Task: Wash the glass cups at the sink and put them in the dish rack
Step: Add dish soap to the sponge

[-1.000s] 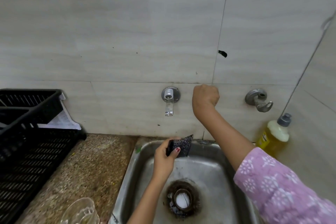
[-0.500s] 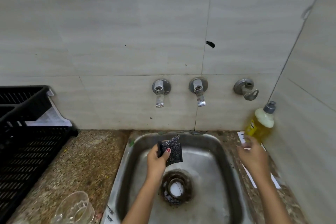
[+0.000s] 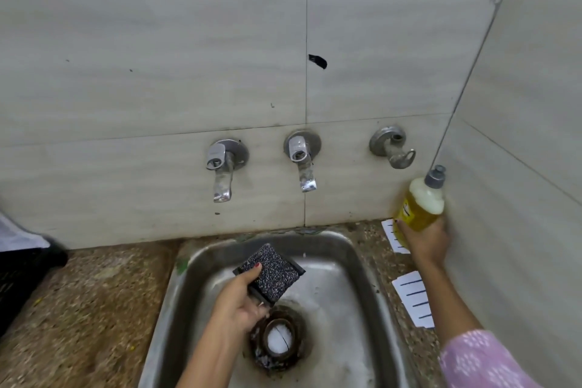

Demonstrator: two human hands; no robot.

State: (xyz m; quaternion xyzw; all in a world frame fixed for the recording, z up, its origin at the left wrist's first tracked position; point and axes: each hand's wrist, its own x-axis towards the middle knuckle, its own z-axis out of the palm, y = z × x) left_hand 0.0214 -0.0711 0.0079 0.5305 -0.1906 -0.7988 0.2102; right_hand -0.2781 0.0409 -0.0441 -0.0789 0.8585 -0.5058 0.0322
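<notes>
My left hand (image 3: 237, 301) holds a dark speckled scrub sponge (image 3: 271, 271) flat over the steel sink (image 3: 371, 280), above the drain (image 3: 278, 339). My right hand (image 3: 425, 239) is wrapped around the lower part of a yellow dish soap bottle (image 3: 422, 201) with a grey cap, at the right corner by the wall. No glass cup is in view now. Only a dark corner of the black dish rack (image 3: 22, 274) shows at the far left edge.
Two steel taps (image 3: 222, 168) (image 3: 304, 161) and a wall valve (image 3: 392, 148) sit on the tiled wall behind the sink. White lined paper slips (image 3: 414, 299) lie on the granite counter (image 3: 85, 309) right of the sink. A side wall closes off the right.
My right hand left the tap, moved right and took hold of the soap bottle. The view shifted right, so the glass cup and most of the rack dropped out. The sponge turned flatter.
</notes>
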